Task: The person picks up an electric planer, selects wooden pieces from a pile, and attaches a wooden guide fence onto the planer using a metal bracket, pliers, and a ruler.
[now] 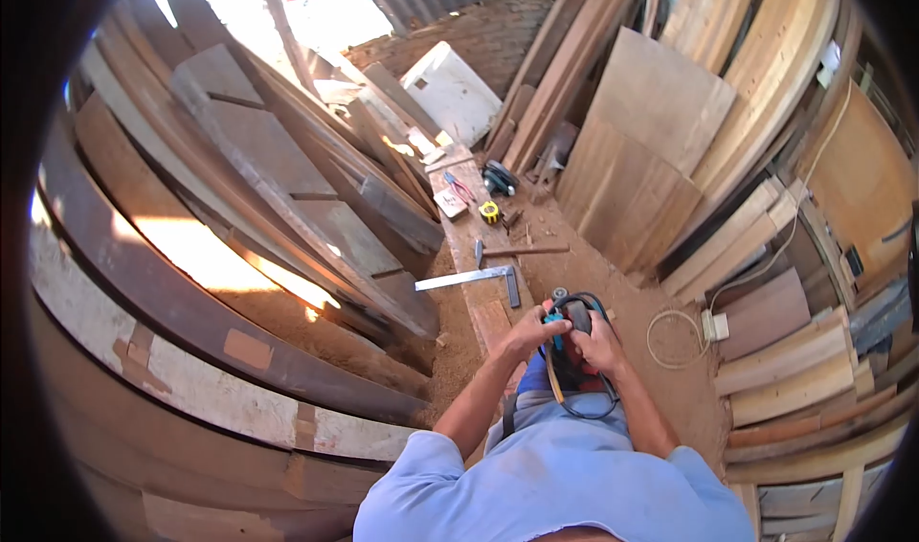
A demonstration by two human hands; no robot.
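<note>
Tool (pixel 579 316): in both hands, just before the lap, over the near end of the bench (pixel 488 322). Could turn or slip down, with fingers placed mostly at the sides and no firm support seen below. Hard to tell, on or off.
Left hand (pixel 526 335): closed on the blue-green side, thumb on top, pressing toward the middle; fingertips below hidden.
Right hand (pixel 600 345): closed on the dark part, thumb bent over, near the left thumb; underside of grip not visible.
Cable (pixel 609 389): black, looped around the tool and near the right wrist. Could catch on wrist or clothes and pull the tool aside, because of the loose loops.
Square (pixel 462 279): across the bench, long arm out past the left edge. Could be knocked off by a sleeve or by the cable.
Hammer (pixel 526 250): just beyond the square, handle out toward the right. In the way of a straight reach to the tape (pixel 490 213) and pliers (pixel 459 187).
Sawdust (pixel 613 298): thick on the floor at the right. Could hide small parts, or make a foot slide.
Boards (pixel 627 178): leaning at both sides, leaving a narrow place. Could slide down if bumped.
Cord (pixel 670 365): pale, coiled at the right, beside a socket box (pixel 715 326). Could trip a foot.
</note>
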